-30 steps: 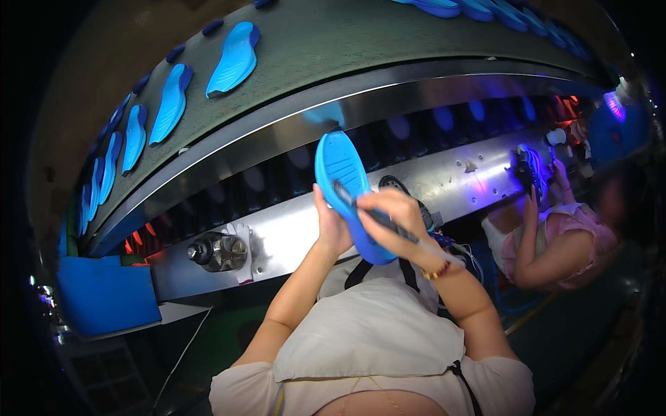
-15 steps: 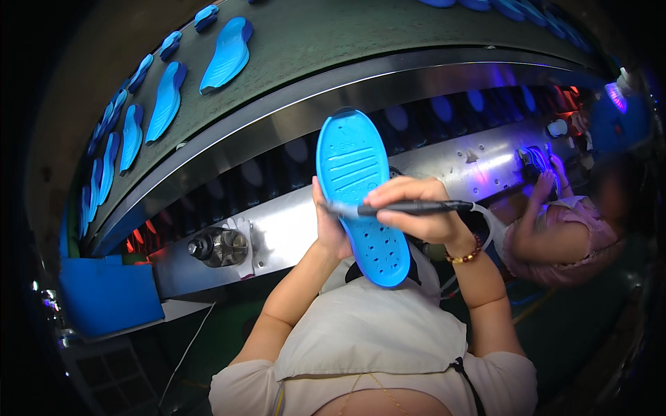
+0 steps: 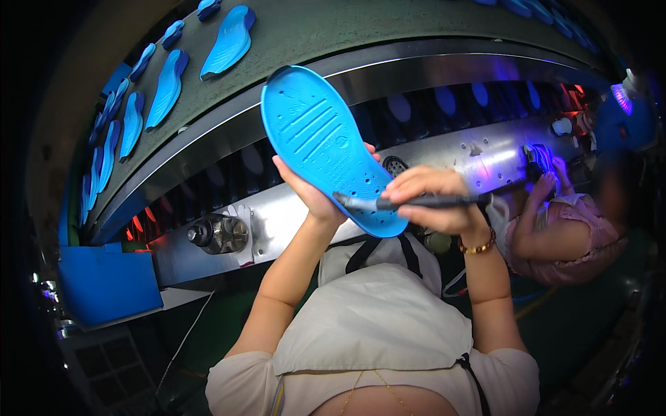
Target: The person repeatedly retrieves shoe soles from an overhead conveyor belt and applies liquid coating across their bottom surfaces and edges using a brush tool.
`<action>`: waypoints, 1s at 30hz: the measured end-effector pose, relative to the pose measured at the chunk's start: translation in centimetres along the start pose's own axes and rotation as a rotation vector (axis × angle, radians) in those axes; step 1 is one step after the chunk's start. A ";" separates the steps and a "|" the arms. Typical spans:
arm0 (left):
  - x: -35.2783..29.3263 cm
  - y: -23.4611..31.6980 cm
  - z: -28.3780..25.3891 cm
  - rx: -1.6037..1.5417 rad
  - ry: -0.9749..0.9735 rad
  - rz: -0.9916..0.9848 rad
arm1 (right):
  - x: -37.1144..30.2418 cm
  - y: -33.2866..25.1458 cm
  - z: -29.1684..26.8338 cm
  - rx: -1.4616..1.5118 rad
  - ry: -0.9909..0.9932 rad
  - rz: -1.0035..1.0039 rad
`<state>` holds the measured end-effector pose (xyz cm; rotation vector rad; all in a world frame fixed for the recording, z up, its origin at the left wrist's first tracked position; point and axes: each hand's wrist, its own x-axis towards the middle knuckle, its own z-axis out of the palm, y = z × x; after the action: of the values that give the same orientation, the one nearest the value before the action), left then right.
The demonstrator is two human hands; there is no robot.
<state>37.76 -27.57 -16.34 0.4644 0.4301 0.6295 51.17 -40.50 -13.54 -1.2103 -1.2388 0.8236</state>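
Observation:
A bright blue shoe insole (image 3: 316, 128), ribbed and dotted with small holes, is tilted up to the left in front of me. My left hand (image 3: 313, 194) is closed around its left edge, with fingertips showing past the right edge. In my right hand (image 3: 437, 197) is a brush (image 3: 361, 203) with a dark handle and a pale front part, gripped between thumb and fingers. Its tip lies over the insole's holed lower end and seems to touch the left edge there. A pale hose (image 3: 497, 208) runs from the back of the handle.
Beyond the steel ledge (image 3: 277, 236), a green conveyor belt (image 3: 305, 35) carries several blue insoles (image 3: 229, 40). A dark bottle (image 3: 223, 234) and a whitish glove (image 3: 243, 232) sit on the ledge. A blue box (image 3: 107, 284) stands left; another person (image 3: 565, 229) works at right.
The insole has been raised and tilted, its top end swinging to the left. The brush has gone from the insole's middle to its lower holed end.

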 end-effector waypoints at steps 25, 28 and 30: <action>-0.5 1.1 -3.0 -0.181 -0.215 -0.222 | -1.3 -0.5 1.1 0.428 -0.014 0.353; -0.3 2.5 -1.7 -0.029 -0.304 -0.274 | -0.6 -1.7 -1.0 0.420 -0.110 0.432; 0.1 3.1 -0.8 0.196 -0.248 -0.406 | 0.0 -1.2 -0.2 0.218 -0.080 0.298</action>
<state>36.07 -25.08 -15.35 0.6130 0.3377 0.1340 51.14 -40.82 -12.35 -1.2075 -1.0128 1.2048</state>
